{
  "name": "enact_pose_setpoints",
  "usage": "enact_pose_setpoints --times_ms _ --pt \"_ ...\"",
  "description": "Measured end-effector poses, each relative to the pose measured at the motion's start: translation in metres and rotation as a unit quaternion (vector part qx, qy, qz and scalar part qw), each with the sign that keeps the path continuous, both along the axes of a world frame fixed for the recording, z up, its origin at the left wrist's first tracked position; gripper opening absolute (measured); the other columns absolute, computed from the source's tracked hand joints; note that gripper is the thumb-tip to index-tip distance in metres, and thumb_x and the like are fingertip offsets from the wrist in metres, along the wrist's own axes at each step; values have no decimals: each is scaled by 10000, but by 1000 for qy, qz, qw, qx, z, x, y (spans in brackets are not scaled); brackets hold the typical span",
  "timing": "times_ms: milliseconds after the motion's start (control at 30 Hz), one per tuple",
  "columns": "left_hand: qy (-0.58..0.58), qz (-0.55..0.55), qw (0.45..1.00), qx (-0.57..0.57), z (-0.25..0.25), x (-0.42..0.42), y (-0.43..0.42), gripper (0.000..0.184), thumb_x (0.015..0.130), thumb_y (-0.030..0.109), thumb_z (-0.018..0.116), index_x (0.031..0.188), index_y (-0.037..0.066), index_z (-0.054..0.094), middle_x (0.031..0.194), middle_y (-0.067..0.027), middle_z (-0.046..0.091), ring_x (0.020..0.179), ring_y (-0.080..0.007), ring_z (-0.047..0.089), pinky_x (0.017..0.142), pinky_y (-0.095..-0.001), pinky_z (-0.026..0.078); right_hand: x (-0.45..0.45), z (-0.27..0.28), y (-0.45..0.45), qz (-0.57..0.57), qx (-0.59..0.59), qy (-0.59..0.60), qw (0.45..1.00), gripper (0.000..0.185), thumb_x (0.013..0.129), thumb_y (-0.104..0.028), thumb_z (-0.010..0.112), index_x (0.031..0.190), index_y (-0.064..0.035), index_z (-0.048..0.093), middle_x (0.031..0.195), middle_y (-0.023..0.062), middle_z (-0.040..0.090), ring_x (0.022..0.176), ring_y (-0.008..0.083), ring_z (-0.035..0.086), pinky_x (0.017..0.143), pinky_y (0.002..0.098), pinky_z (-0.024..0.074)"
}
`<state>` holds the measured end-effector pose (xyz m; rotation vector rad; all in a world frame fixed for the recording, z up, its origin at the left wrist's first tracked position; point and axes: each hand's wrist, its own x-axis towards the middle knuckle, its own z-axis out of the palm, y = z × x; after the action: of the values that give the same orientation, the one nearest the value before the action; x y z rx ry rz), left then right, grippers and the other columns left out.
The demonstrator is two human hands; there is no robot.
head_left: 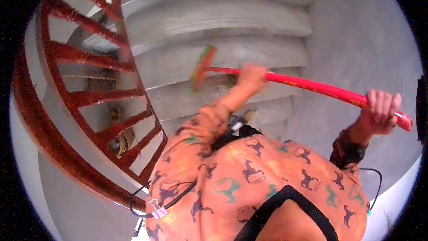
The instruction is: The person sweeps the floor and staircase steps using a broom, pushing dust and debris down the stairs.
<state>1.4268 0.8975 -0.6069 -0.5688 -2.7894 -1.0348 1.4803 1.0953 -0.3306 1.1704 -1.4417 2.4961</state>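
Note:
A broom with a long red handle (321, 88) slants across the view, its end at the right. Its red and green head (204, 68) is blurred, over the grey stair steps (223, 54). My left hand (253, 78) is wrapped round the lower part of the handle, not far from the head, and looks blurred. Near the handle's upper end, my right hand (381, 111) is closed round it. The arms are in orange patterned sleeves, and a dark shoe shows partly below my left hand.
Curved grey steps rise toward the top of the view. A reddish-brown wooden railing (100, 96) with balusters runs along the left side. At the right stands a smooth grey wall (352, 40). A thin black cable with a pink clip (159, 213) hangs beside my clothing.

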Motion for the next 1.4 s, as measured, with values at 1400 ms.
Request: enact_pose_setpoints --times_ms 1400 --pt "-226 249 941 -44 -180 37 -49 109 669 162 561 720 79 611 736 -137 595 726 -319 569 676 -434 425 -77 -136 -80 88 348 -155 920 108 685 -44 542 758 -31 463 696 36 465 655 137 467 600 265 396"
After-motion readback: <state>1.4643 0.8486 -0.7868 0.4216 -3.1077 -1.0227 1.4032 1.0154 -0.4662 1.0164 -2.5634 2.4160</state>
